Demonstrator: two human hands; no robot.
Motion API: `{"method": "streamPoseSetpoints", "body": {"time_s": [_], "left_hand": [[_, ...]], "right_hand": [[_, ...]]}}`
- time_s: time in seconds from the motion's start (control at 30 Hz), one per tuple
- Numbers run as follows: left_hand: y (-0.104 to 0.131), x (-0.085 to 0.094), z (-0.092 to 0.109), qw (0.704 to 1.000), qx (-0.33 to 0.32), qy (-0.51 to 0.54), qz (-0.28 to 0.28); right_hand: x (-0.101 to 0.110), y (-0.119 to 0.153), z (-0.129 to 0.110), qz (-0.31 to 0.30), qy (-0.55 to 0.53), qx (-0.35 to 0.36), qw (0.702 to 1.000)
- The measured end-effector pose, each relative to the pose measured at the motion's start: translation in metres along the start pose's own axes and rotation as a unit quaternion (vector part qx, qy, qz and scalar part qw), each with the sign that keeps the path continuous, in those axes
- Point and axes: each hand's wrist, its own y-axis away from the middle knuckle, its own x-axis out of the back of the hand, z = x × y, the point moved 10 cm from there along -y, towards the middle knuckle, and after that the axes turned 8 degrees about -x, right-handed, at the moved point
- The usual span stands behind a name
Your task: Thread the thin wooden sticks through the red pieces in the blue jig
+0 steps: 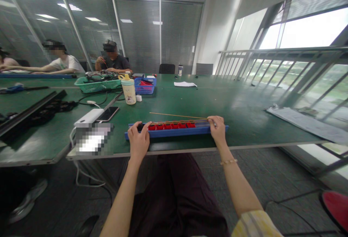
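Note:
A long blue tray [179, 133] lies along the front edge of the green table, with a row of several red blocks [174, 125] set inside it. My left hand [139, 135] is at the tray's left end, fingers bent around its near wall and over the first parts. At the right end, my right hand [216, 126] pinches thin yellowish strands [182, 116] that look like wires or rods. One strand angles up to the left above the tray; others run low over the red blocks toward my left fingertips. What lies under my left fingers is hidden.
A cream tumbler [128, 91] stands beyond the tray, near a green basket [95, 84] and a blue basket [145, 87]. Left are a white power bank [88, 116] and a phone [110, 113] with cables. A clipboard [307, 121] lies right. Two co-workers sit far left.

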Motion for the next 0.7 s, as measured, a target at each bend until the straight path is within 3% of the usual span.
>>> {"method": "streamPoseSetpoints", "body": {"time_s": [0.7], "left_hand": [[0.0005,-0.0017,-0.0001,1.000,0.002,-0.003,-0.004]], "right_hand": [[-0.0073,-0.0002,0.0052,-0.017,0.002,-0.007,1.000]]}}
